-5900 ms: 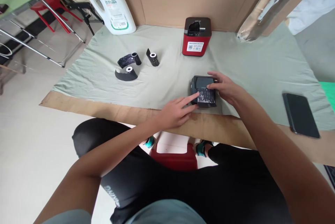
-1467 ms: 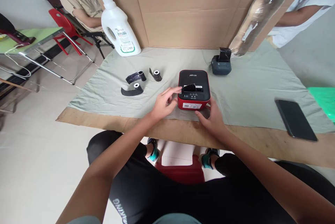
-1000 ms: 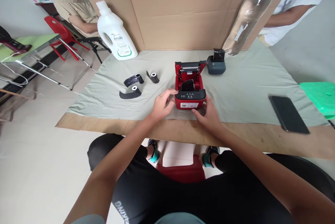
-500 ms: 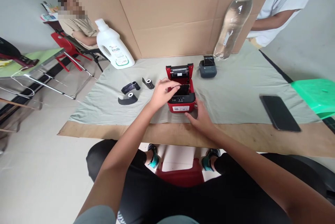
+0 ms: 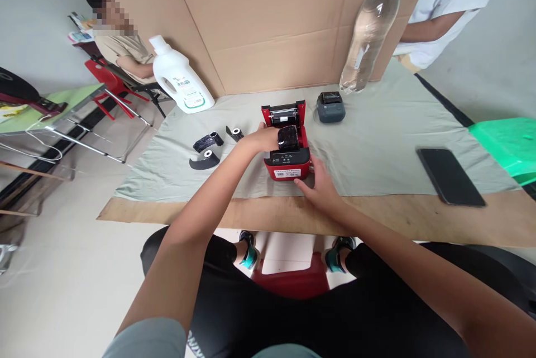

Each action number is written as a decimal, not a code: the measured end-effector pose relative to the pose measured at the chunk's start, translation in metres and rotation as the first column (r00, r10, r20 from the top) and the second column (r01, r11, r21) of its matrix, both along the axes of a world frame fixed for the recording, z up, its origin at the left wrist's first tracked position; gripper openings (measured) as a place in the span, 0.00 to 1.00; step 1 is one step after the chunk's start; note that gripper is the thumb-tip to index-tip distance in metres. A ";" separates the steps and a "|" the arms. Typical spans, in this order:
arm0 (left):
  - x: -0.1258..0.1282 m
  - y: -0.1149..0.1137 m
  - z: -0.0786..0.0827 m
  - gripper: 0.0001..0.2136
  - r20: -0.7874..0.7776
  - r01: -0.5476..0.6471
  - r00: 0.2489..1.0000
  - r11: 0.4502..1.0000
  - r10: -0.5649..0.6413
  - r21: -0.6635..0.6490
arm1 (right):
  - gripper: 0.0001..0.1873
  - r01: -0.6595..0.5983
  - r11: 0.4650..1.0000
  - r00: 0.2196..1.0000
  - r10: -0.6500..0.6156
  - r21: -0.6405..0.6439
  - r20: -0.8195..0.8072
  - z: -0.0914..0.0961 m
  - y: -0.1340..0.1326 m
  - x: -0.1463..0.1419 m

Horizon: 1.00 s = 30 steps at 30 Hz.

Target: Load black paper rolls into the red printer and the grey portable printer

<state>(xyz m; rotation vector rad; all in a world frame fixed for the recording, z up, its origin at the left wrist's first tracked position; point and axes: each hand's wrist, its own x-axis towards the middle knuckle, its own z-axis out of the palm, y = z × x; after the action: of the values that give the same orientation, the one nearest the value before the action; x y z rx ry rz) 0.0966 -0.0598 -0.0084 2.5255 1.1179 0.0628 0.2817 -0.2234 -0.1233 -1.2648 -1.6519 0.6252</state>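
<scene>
A small red label printer [image 5: 288, 172] with a black top panel stands on the cloth, its lid [image 5: 285, 113] raised at the back. My left hand [image 5: 268, 139] reaches over the printer's left side and grips a black roll [image 5: 287, 138] at the bay. Most of its fingers are hidden behind the roll. With thumb at the front corner and fingers along the right side, my right hand [image 5: 320, 185] holds the printer body. Left of the printer lie three loose black rolls, one a curled strip [image 5: 204, 162] around a white core.
A dark grey device [image 5: 330, 109] sits behind and right of the printer. A white jug [image 5: 184, 81] and a tall water bottle [image 5: 371, 34] stand before the cardboard screen [image 5: 272, 28]. A phone [image 5: 450, 176] lies at right, near a green stool [image 5: 506, 143]. Two people are beyond the screen.
My left hand has turned over and shifted slightly left; the black roll now shows broadly at the bay. My right hand stays at the printer's right side.
</scene>
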 end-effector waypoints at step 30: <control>-0.042 -0.178 -0.041 0.16 0.796 -0.130 0.556 0.971 0.240 -0.202 | 0.11 -0.272 0.957 0.958 0.259 -0.100 -0.125 0.074 -0.032 -0.009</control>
<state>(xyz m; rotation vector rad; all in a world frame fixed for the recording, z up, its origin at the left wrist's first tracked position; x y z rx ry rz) 0.0546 -0.2378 -0.0492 1.8394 0.9079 1.0827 0.2730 -0.2554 -0.0492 -1.0751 -1.7275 0.9509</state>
